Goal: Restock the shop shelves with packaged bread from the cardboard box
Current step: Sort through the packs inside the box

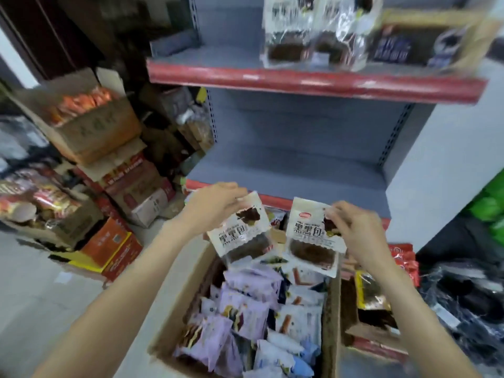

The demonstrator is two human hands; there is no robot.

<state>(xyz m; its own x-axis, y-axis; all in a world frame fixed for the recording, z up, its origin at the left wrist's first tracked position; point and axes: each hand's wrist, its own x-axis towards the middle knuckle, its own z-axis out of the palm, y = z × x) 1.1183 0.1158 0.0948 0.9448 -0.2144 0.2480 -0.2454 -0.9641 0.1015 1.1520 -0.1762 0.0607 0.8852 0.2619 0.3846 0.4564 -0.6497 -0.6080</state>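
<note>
Bread packets: two held above the cardboard box [174,320] | left hand [215,203] pinches one packet [240,227] | right hand [354,227] pinches the other [308,236] | two more packets [313,34] on upper shelf [300,80]

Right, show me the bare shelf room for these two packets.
The lower shelf is bare across its width. The upper shelf is free on its left, up to the dark bread packets; its right is crowded. The cardboard box is packed full.

free: middle shelf [286,165] (bare board) | blocked: upper shelf [300,80] right, bread packs [313,36]
</note>
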